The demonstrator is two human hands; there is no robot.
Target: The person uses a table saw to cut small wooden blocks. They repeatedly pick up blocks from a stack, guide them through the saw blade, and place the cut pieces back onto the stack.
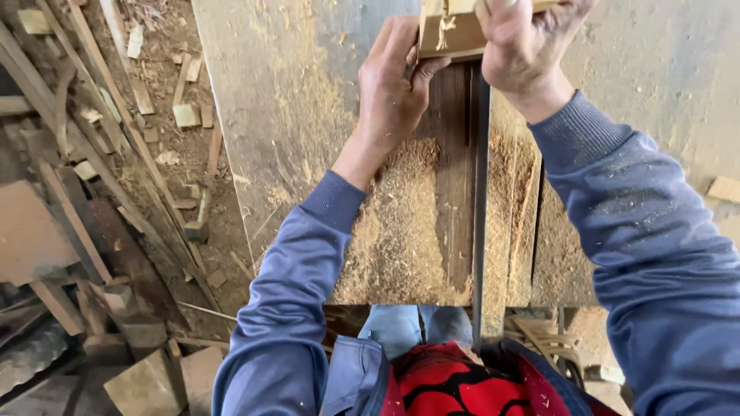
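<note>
Wooden block (451, 31), pale and rough-sawn, is cut off by the top edge; its far end is hidden. The left hand (393, 88) presses its side with fingers closed on it, the right hand (524, 46) grips it from above. Sawdust (401, 223) coats the grey tabletop (285, 92); offcuts (185, 115) litter the floor.

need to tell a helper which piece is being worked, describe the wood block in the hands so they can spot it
Start at the sawdust-covered table. At its far edge, the left hand and right hand grip a pale wood block. Unlike the floor scraps, it sits on the table by the dark slot.
</note>
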